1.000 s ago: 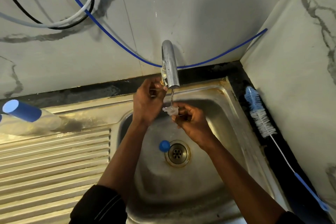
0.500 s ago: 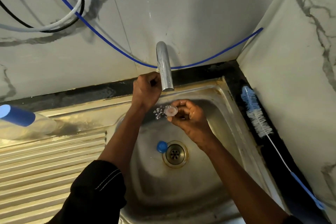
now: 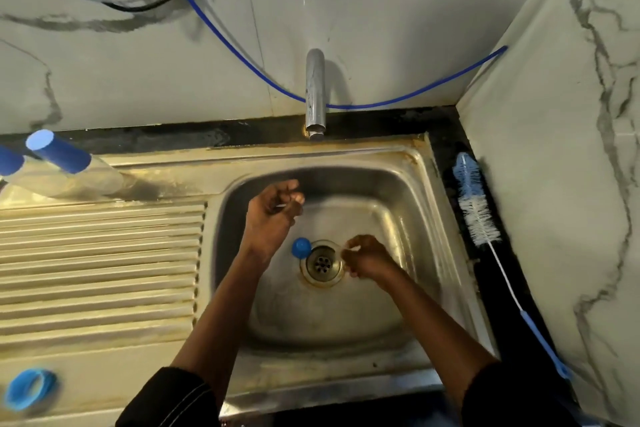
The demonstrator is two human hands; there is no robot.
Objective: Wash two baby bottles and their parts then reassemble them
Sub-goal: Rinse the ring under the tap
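Down in the sink (image 3: 398,184), left grip (image 3: 273,211) curled mid-basin, right grip (image 3: 367,258) curled by the drain (image 3: 322,263), can't tell whether either holds anything, blue cap (image 3: 301,247) beside the drain, bottles (image 3: 62,152) on the drainboard (image 3: 104,253).

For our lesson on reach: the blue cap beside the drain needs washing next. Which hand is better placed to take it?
Probably the left hand: the blue cap lies beside its wrist; the right hand is across the drain, fingers curled.
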